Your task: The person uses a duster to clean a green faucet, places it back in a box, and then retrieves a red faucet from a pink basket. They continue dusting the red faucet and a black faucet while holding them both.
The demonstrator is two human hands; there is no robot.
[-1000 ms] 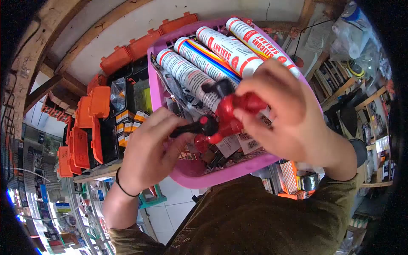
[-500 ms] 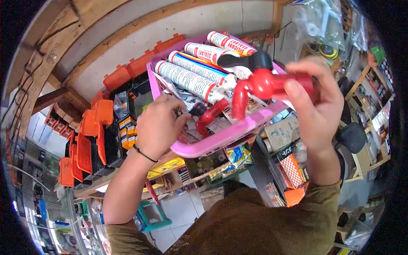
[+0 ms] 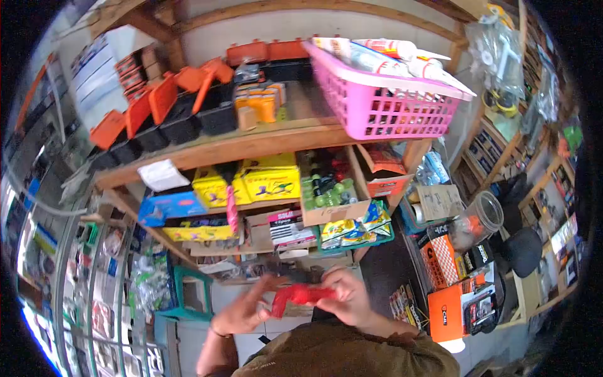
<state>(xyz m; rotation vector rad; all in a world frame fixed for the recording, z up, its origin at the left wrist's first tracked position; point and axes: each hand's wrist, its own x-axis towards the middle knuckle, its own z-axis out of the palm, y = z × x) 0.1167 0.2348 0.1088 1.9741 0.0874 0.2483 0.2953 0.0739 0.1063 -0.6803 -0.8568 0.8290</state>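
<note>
Currently, right hand (image 3: 348, 300) grasping red plastic tap (image 3: 306, 294), well off shelf (image 3: 264, 146) front edge; left hand (image 3: 245, 311) at spout (image 3: 278, 305), grip unclear. Best support both ends without twisting.

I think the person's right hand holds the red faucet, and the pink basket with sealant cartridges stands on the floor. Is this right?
The place is wrong: the head view shows the pink basket with sealant cartridges standing on the upper wooden shelf. The right hand does hold the red faucet.
</note>
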